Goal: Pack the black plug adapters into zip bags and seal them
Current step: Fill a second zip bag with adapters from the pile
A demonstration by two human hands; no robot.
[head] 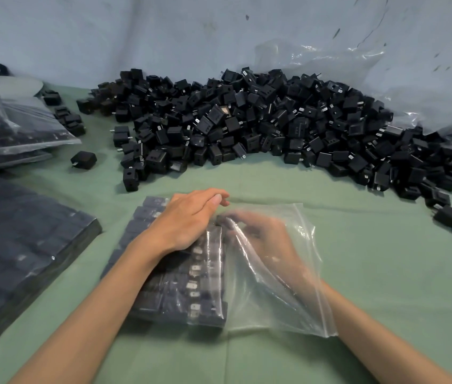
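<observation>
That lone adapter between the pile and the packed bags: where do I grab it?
Pinch the lone adapter across its flat body sides, coming from above: it lies apart on the green cloth. Its prongs point lower left, so skip that end.

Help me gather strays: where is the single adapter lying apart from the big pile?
In the head view, the lone adapter lies on the green cloth at the left, between the stacked filled bags and the left edge of the big pile.
</observation>
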